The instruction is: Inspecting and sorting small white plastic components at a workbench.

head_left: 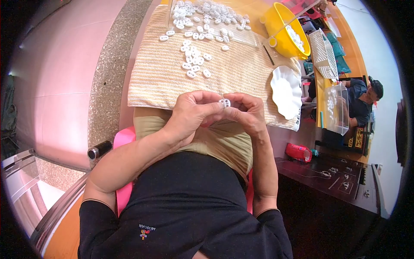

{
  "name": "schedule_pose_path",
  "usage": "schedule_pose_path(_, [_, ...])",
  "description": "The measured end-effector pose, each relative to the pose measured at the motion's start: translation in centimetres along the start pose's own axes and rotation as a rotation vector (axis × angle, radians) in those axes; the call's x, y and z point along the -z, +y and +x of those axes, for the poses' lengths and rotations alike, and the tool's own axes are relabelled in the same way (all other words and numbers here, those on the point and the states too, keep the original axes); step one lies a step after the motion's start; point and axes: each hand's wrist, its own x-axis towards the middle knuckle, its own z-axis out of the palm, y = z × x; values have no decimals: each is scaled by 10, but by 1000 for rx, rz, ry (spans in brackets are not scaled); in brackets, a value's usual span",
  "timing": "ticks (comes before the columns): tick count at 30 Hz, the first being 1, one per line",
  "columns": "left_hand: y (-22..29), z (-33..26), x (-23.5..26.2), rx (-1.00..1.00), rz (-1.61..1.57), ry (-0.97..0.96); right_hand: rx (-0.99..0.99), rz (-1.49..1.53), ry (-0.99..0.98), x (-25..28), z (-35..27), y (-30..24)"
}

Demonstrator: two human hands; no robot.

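Note:
Just over the towel's near edge, my two hands meet around a small white oval plastic piece (225,103) with dark slots in it. My left hand (189,113) pinches it from the left between thumb and fingers. From the other side, the fingertips of my right hand (249,114) close on it too. Fingers cover part of the piece, so its full shape is hidden. Beyond my hands, a loose group of similar white pieces (195,60) lies on the striped beige towel (151,80). A bigger heap of them (215,12) fills a clear tray (248,39) farther back.
Right of the tray stands a yellow basket (279,17) holding white pieces, with a thin black stick (268,56) beside it. A white scalloped dish (285,93) lies at the towel's right. Farther right are a white perforated basket (323,55), a clear bin (337,110) and another person (360,101).

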Motion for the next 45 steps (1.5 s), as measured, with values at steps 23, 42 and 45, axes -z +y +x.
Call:
schedule_pose_path(23, [8, -3, -5, 82, -193, -82, 45, 191, 2, -1, -2, 2])
schedule_pose_path(42, [4, 3, 1, 118, -179, -153, 128, 112, 58, -6, -5, 2])
schedule_pose_path(45, [5, 2, 0, 121, -181, -174, 140, 107, 55, -5, -6, 1])
